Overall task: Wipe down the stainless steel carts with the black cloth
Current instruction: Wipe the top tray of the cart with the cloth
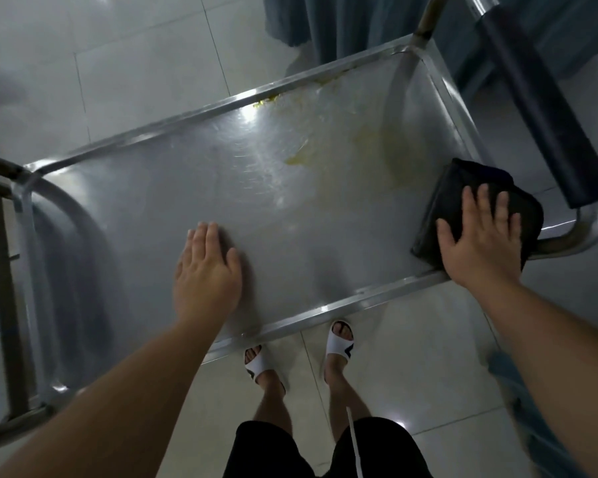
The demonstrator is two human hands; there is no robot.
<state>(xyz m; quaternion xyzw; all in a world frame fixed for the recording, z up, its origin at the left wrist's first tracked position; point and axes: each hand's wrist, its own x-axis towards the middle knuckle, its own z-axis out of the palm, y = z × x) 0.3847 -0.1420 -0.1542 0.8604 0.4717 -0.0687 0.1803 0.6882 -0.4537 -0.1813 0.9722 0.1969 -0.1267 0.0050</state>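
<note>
Flatly, the right hand (480,243) presses the black cloth (463,198) on the cart (290,208); left hand (206,270) lies open, empty.

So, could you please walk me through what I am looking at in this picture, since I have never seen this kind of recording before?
There is no machine here: a person wears a wide-angle camera on the head, so the single view looks forward and down over their own arms, with their feet in white sandals on the tiled floor below. In front of them stands a stainless steel cart with a flat top and a dark padded push handle at the right end. The left hand lies flat and open on the bare metal, holding nothing. The right hand presses, fingers spread, on a folded black cloth at the cart's near right corner. Yellowish smears lie on the far part of the top, apart from the cloth.
</note>
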